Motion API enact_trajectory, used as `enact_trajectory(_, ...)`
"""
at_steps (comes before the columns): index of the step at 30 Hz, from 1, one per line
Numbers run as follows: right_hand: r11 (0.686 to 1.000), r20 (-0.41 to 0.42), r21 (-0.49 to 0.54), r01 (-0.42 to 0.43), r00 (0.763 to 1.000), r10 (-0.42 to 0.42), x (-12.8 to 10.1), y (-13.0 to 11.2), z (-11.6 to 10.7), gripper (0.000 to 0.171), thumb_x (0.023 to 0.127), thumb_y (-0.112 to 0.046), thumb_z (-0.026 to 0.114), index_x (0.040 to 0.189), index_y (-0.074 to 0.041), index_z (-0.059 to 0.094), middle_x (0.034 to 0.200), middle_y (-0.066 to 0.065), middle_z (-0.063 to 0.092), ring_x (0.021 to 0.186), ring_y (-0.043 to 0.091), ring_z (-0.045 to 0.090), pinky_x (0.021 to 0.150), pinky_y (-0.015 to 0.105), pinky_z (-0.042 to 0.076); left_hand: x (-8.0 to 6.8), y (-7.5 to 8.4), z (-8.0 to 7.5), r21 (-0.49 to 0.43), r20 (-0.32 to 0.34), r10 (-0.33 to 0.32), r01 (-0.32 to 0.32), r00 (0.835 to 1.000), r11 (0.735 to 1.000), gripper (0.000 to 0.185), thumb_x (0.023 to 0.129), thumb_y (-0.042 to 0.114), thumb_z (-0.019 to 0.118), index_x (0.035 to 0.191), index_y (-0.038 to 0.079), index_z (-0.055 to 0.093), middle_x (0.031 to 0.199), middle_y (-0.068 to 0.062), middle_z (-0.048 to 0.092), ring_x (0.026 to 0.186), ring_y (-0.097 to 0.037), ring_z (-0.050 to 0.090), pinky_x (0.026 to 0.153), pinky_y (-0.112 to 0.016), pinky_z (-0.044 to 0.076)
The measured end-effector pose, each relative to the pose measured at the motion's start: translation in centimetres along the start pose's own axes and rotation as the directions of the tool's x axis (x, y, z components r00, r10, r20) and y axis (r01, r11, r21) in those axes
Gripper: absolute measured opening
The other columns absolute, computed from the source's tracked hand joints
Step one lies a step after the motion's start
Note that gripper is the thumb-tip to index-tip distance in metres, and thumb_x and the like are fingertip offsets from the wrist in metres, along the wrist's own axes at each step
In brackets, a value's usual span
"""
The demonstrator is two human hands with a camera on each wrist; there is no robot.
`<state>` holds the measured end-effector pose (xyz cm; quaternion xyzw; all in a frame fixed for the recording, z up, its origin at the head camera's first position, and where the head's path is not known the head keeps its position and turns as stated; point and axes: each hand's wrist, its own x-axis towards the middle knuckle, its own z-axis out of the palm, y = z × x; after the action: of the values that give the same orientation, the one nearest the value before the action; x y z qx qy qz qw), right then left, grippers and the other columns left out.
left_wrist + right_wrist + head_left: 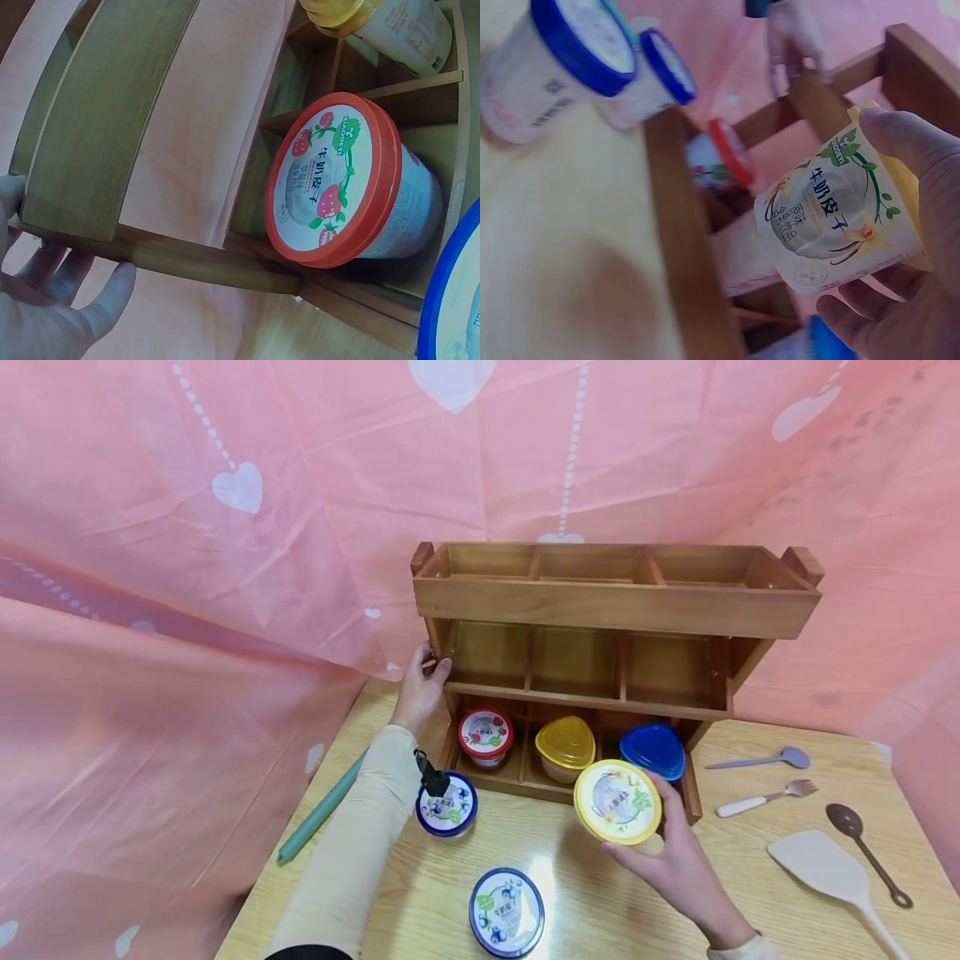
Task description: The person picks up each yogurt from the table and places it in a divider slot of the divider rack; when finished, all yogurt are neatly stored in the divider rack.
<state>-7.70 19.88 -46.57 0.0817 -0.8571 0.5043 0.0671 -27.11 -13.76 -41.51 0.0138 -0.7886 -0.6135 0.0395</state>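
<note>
My left hand (422, 687) grips the left side of a three-tier wooden rack (615, 606) at its middle tier, fingers (124, 289) around the wood. In my right hand (686, 868) is a round tub with a yellow lid (618, 802), held in front of the bottom tier; the right wrist view shows its printed white side (832, 217). That tier holds a red-lidded tub (486, 737) at left, a yellow-lidded container (566, 745) in the middle and a blue-lidded container (651, 750) at right.
Two blue-lidded tubs (507, 912) stand on the table before the rack, one near its left corner. A purple spoon (795, 757), a fork (772, 797), a brown spoon (847, 820) and a white spatula (821, 864) lie at right. A green roll (322, 810) lies at left.
</note>
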Motion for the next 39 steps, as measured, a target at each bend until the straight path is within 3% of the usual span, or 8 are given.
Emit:
enact_trajectory(7,0.999,-0.075,0.029,0.039,0.996,-0.037,1.8,-2.4,-3.0,0.108,0.072,0.002,0.085,0.155,-0.014,0.017,0.14,0.011,0.036,0.114,-0.007,0.046,0.089,0.002,0.041,0.1,0.2,-0.1,-0.011,-0.001,0.013,-0.013,1.0,1.0,0.047,0.103,0.02,0.052,0.147,0.013,0.038,0.148,-0.012,0.044,0.133,-0.03,0.046,0.112,-0.044,0.042)
enact_trajectory(12,0.996,-0.107,0.056,0.067,0.992,-0.061,3.5,-3.3,-4.7,0.11,0.073,0.006,0.083,0.155,-0.022,0.016,0.142,-0.001,0.032,0.121,-0.002,0.043,0.095,0.003,0.037,0.3,0.1,0.0,-0.018,-0.003,0.016,-0.016,1.0,1.0,0.047,0.103,0.02,0.053,0.147,0.014,0.039,0.148,-0.012,0.044,0.134,-0.03,0.046,0.112,-0.044,0.042)
enact_trajectory(17,0.992,-0.149,0.086,0.091,0.986,-0.077,5.1,-3.6,-5.7,0.106,0.074,0.009,0.079,0.154,-0.023,0.017,0.139,-0.007,0.035,0.121,0.003,0.045,0.093,0.003,0.038,0.3,-0.1,0.1,-0.023,0.002,0.009,-0.009,1.0,1.0,0.046,0.103,0.022,0.053,0.146,0.016,0.039,0.149,-0.011,0.044,0.135,-0.03,0.046,0.112,-0.045,0.041)
enact_trajectory(24,0.975,-0.235,0.215,0.062,0.972,-0.01,8.3,-4.0,-6.7,0.098,0.079,0.006,0.077,0.152,-0.022,0.018,0.136,-0.007,0.036,0.12,0.009,0.045,0.089,0.003,0.044,0.3,0.0,0.0,-0.022,-0.003,0.0,0.0,1.0,1.0,0.047,0.103,0.023,0.053,0.147,0.017,0.038,0.149,-0.01,0.043,0.135,-0.029,0.046,0.112,-0.044,0.041)
enact_trajectory(30,0.981,-0.231,0.196,0.008,0.972,0.039,10.7,-3.7,-7.5,0.095,0.085,-0.008,0.077,0.152,-0.028,0.011,0.14,-0.006,0.031,0.125,0.015,0.042,0.087,0.003,0.044,0.2,-0.1,0.0,-0.023,0.002,-0.028,0.028,1.0,0.999,0.048,0.103,0.025,0.053,0.148,0.018,0.037,0.149,-0.009,0.043,0.135,-0.028,0.046,0.112,-0.044,0.041)
enact_trajectory(39,0.998,-0.226,0.054,-0.042,0.973,0.053,12.5,-2.7,-7.7,0.098,0.088,-0.023,0.075,0.152,-0.032,0.003,0.147,0.004,0.024,0.132,0.017,0.038,0.095,0.005,0.041,0.0,-0.2,0.1,-0.026,-0.007,-0.013,0.013,1.0,1.0,0.046,0.103,0.023,0.053,0.146,0.016,0.039,0.148,-0.01,0.043,0.135,-0.03,0.046,0.112,-0.045,0.041)
